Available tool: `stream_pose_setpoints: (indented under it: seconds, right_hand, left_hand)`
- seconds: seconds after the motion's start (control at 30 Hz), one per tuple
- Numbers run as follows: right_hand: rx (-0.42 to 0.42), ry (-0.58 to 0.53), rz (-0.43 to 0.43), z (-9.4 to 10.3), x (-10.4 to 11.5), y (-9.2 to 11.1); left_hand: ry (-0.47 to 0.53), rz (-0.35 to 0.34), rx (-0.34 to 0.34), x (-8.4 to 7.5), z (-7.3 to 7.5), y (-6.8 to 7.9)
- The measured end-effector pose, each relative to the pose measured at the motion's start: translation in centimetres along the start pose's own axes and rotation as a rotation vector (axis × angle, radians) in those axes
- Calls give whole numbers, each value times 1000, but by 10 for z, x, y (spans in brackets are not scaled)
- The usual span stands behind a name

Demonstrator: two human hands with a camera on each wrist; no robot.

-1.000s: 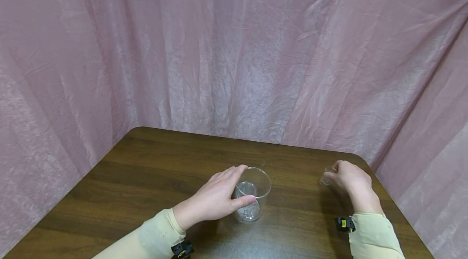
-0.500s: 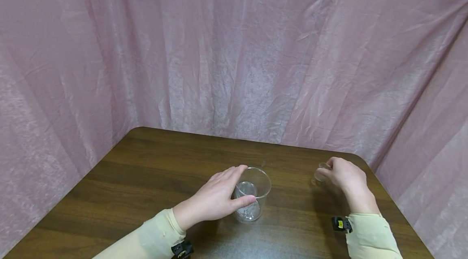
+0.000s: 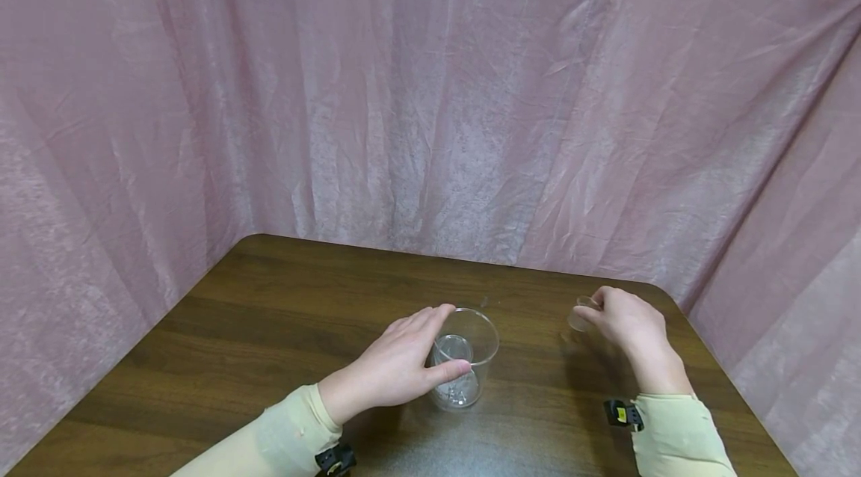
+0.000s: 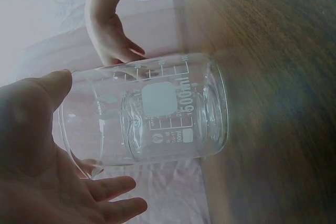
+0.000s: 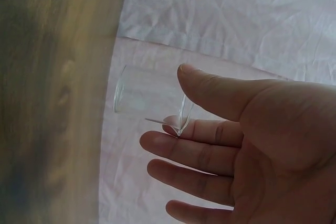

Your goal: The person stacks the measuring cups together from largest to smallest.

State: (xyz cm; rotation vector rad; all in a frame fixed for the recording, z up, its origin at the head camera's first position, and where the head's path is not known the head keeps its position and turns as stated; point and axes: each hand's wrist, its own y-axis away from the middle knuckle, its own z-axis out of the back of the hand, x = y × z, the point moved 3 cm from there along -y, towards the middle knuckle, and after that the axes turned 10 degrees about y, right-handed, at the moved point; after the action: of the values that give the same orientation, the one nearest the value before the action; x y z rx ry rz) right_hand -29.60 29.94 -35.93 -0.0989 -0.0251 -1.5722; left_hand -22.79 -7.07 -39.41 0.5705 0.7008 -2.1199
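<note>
A large glass beaker, marked 500ml in the left wrist view, stands upright on the table. Inside it is a smaller beaker marked 50ml. My left hand holds the large beaker near its rim, thumb on the near side and fingers on the far side. To the right, my right hand pinches a tiny clear beaker by the rim between thumb and index finger. This tiny beaker is upright and lifted above the table; the other right fingers are loosely extended.
The brown wooden table has rounded far corners. Pink curtains hang behind it and on both sides. A small clear speck lies on the table beyond the large beaker.
My right hand has moved left with the tiny beaker and lifted it off the table. The left hand and large beaker have stayed still.
</note>
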Motion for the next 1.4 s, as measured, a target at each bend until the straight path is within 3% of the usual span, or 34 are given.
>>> stream_pose_setpoints:
  seconds: [1.4]
  right_hand:
    - [-109,-21,94,12,39,12]
  left_hand:
    - [-11,7,9,1,1,0]
